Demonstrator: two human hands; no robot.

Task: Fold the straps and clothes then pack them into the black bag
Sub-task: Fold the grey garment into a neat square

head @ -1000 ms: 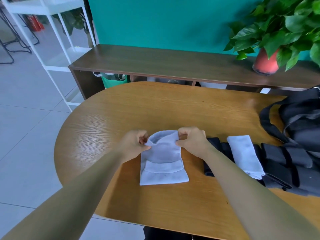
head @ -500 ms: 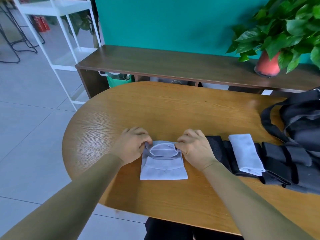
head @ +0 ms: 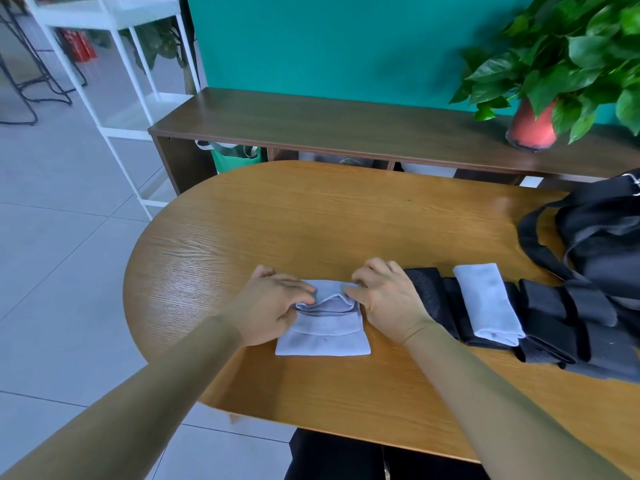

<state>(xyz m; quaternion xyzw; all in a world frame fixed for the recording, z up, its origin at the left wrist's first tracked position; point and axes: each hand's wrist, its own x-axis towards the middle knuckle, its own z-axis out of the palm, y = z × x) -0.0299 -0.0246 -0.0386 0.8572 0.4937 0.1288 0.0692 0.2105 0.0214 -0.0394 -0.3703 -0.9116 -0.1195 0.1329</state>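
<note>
Both my hands are down on the pale grey cloth [head: 323, 336]: my left hand [head: 273, 311] pinches its left folded edge between thumb and curled fingers, and my right hand [head: 386, 299] pinches the right edge the same way, the fold bunched up between them. This cloth lies flat near the front of the oval wooden table [head: 311, 220], its lower half smooth and square, with one layer's hem showing across the middle. Just to the right, touching my right hand, lie the black straps [head: 554, 323], folded pieces side by side in a row; I cannot count them surely. One second pale grey cloth [head: 486, 303], folded narrow, rests on top of them. Further right, at the table's edge, sits the one black bag [head: 602, 244], slumped, a loop of its strap lying on the wood. Beyond the table runs a dark wooden bench [head: 346, 123] with one potted plant [head: 561, 64] in a red pot, against a teal wall [head: 329, 39]. A white shelf frame [head: 114, 64] stands left on the grey tiled floor [head: 52, 254].
</note>
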